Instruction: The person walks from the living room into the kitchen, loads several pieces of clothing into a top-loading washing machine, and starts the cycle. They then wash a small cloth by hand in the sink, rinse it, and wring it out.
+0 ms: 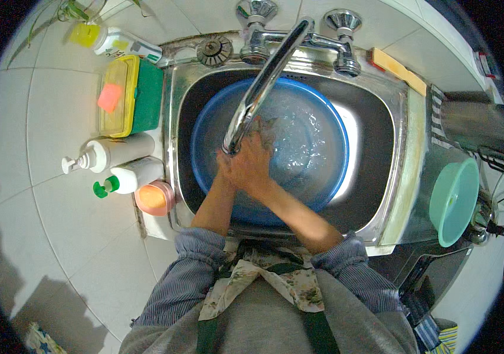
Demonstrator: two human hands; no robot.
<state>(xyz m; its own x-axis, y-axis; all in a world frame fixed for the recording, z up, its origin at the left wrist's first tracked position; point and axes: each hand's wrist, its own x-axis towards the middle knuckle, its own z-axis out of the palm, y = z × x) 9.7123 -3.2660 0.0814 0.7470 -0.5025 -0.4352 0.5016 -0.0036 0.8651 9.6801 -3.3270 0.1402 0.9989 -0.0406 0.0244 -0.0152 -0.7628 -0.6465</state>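
Observation:
My two hands meet under the end of the chrome spout. My right hand lies across my left hand, which it and the spout partly hide. Both are above the left part of a blue plastic basin holding water with ripples and bright glints. Just beyond the right fingers is a blurred brownish patch; I cannot tell if it is an object or splashing water. Whether either hand grips anything is not visible. The basin stands in a stainless-steel sink.
Left of the sink are a green caddy with a yellow rim, two pump bottles and a pink cup with an orange sponge. A drain strainer sits behind. Tap handles flank the spout. A mint-green bowl leans at right.

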